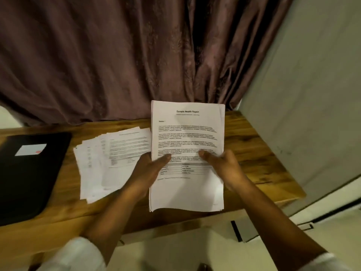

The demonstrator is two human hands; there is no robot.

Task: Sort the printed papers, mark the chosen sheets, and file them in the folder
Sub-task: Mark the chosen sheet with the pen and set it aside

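Over the right half of the wooden table, I've got the stack of printed papers held up off the surface & tilted toward the cam, top pg headed "Sample Health Report". The left hand clamps the stack's left edge, thumb on the front sheet, fingers behind. The right hand does the same at the right edge, thumb pressed on the text approx mid-pg. Both are closed on the stack, neither is free. To the left, flat on the table, lies a fanned pile of sheets. Its right edge runs behind the held stack from this view, so I can't tell if they touch. Further left sits the black folder, closed, w/ a white label on its cover, well apart from the stack. My read: this is the sorting step, since plenty of sheets are in hand, nothing is marked that I can see, & the folder isn't opened. No pen in view. Next move, imo: one thumb has to slide the top sheet free while the other hand holds the rest squared, then that sheet goes to the fanned pile or gets set aside for marking. Risk is two pgs peeling off together, esp. as the lower corners curl a bit.
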